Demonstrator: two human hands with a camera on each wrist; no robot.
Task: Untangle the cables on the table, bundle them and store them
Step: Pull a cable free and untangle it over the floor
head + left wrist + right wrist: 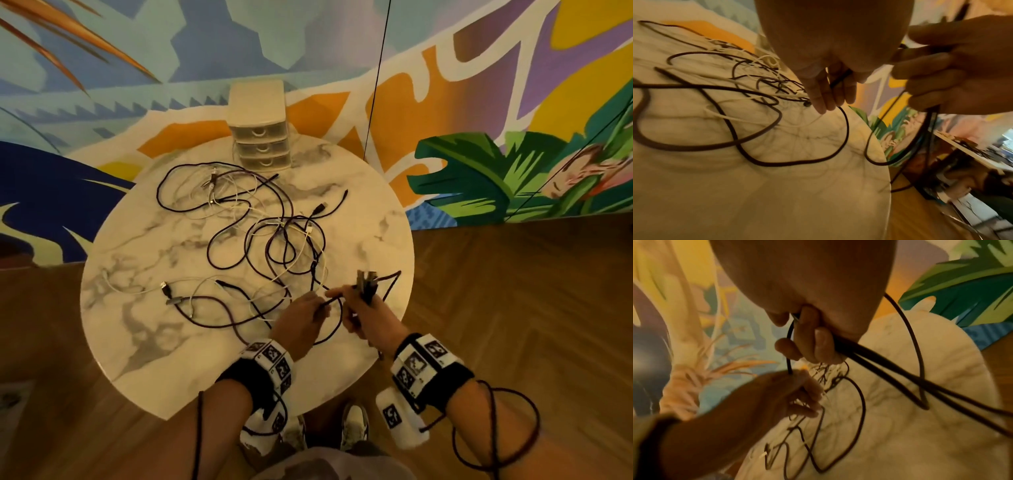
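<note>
Several dark cables and white cables (236, 209) are seen spread in an overlapping tangle across the round marble table (144, 329), reaching from near the drawer unit to the near edge. One dark cable (846, 129) is being gathered at the near right edge of the table. A few folded turns of it are gripped in the right hand (368, 317), whose fingers are curled around the strands; loops are seen hanging from this hand past the table rim. The running length of the same cable is pinched in the left hand (301, 317), just beside the right hand, with the remaining fingers loosely extended downward. From the left hand the cable is led back onto the tabletop, where it crosses other strands.

Progress is judged to be early. Only one cable is partly coiled, and it is not yet freed from the tangle. No finished bundle is visible on the table. A small three-drawer plastic storage unit (260, 137) stands at the far edge of the table with all drawers closed; nothing is seen stored in it, though the drawer contents cannot be fully made out. Separation, coiling and storage of every remaining cable are judged outstanding.
</note>
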